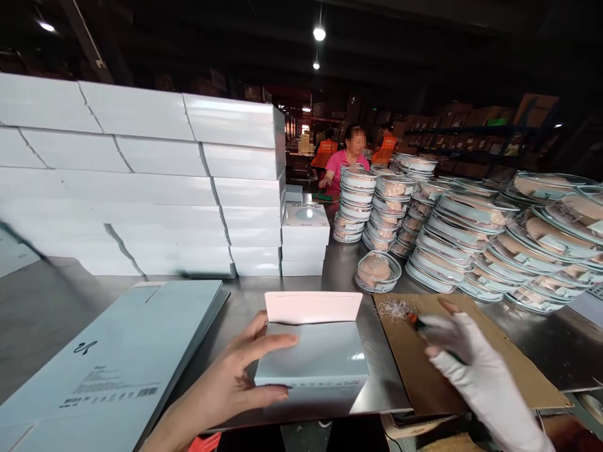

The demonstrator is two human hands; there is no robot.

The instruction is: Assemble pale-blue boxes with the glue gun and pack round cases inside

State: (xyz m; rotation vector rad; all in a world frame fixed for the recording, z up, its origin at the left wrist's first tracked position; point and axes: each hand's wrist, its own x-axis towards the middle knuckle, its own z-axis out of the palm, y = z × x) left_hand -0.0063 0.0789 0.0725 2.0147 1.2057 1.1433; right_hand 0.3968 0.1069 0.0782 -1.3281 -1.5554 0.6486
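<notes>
A light blue box point(311, 355) lies at the table's near edge with its pink flap point(313, 307) standing up at the back. My left hand point(242, 367) grips its left side, one finger across the top and the thumb along the front. To the right, my right hand point(464, 351) wears a white fingerless glove and hovers over a brown cardboard sheet point(499, 376). Its fingers are curled and blurred around a small dark thing with an orange part, whose kind I cannot make out. By the fingertips lies a tangle of thin clear strands point(394, 309).
Flat blue cartons point(113, 358) are stacked at left. Behind them rises a wall of white boxes point(141, 194), with a shorter stack point(305, 235) beside it. Round clear cases point(461, 232) stand in piles at right; one case point(377, 271) sits alone. A person point(346, 160) is across the table.
</notes>
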